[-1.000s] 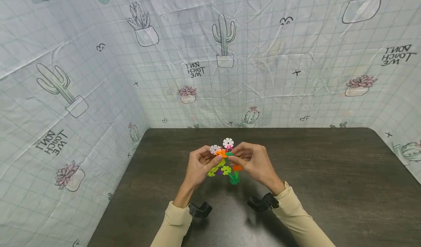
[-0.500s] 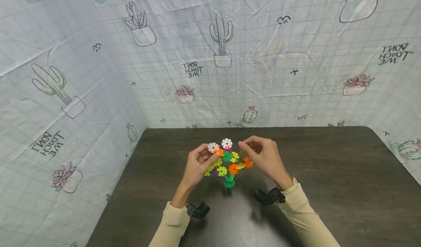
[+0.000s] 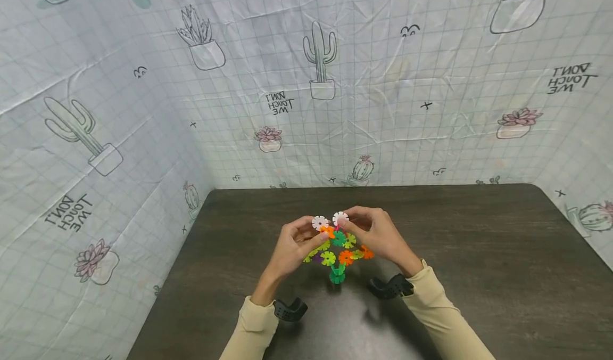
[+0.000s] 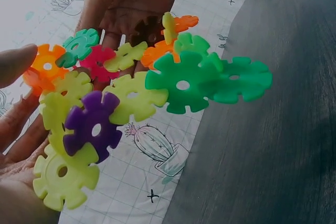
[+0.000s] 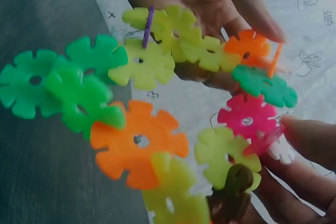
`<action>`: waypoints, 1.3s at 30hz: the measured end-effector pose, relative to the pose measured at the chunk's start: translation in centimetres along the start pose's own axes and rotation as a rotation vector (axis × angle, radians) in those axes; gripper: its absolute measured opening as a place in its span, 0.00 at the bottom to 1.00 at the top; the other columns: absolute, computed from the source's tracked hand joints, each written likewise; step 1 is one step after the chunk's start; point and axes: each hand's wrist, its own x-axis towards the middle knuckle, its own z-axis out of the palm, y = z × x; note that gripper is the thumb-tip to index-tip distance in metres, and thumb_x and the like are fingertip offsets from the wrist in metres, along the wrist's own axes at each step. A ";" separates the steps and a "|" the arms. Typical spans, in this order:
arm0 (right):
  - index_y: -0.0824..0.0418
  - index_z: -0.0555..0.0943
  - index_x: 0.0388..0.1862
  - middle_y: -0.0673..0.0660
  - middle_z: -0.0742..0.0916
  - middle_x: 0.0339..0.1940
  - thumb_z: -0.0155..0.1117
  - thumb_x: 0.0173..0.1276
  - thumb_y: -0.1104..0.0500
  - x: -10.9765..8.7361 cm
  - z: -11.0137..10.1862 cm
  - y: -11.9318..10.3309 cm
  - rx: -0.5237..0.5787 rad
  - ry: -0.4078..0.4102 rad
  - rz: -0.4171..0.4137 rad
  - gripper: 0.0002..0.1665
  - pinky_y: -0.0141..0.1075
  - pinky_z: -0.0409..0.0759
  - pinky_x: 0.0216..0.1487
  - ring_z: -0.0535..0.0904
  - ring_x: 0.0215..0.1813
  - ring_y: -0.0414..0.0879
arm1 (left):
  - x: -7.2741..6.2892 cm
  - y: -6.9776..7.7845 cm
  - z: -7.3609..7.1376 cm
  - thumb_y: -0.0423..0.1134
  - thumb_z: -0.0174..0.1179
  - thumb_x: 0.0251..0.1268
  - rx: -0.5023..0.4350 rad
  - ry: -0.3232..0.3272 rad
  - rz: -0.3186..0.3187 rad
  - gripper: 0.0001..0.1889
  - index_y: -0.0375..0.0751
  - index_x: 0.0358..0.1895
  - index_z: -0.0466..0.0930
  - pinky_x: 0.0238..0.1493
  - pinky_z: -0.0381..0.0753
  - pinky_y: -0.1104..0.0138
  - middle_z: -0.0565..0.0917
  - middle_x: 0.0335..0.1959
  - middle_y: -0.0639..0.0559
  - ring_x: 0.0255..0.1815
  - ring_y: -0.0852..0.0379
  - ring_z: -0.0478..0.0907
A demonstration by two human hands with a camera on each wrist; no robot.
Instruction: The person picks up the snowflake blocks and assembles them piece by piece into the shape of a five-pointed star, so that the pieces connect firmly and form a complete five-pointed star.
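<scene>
Several notched snowflake discs, interlocked into a ring, hang between my hands in the head view. My left hand (image 3: 297, 245) pinches an orange disc (image 3: 328, 232) at the ring's upper left, beside a white disc (image 3: 320, 223). With thumb and fingers, my right hand (image 3: 380, 237) pinches the other white disc (image 3: 340, 219) at the upper right. In the right wrist view its thumb lies at a pink disc (image 5: 247, 119), the white one mostly behind. Green discs (image 4: 241, 80) form the ring's lower tip. A purple disc (image 4: 94, 127) joins yellow ones (image 4: 65, 177) on the left.
The dark wooden table (image 3: 479, 275) spreads beneath both hands. Behind it and at the sides hangs a white cloth (image 3: 383, 104) printed with cacti and a grid. A black band (image 3: 290, 310) sits on the left wrist, another (image 3: 390, 287) on the right.
My right hand let go near the green disc, drew away to the right, then came back in to pinch the right white disc. The left hand keeps its pinch on the orange disc.
</scene>
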 end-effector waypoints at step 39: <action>0.51 0.87 0.50 0.57 0.91 0.48 0.69 0.75 0.52 -0.3 -2.1 -0.4 0.091 -0.170 0.032 0.09 0.37 0.86 0.56 0.89 0.51 0.49 | 0.0 0.3 -1.2 0.34 0.67 0.71 -0.018 0.104 -0.026 0.14 0.32 0.54 0.81 0.51 0.89 0.66 0.88 0.45 0.49 0.43 0.60 0.88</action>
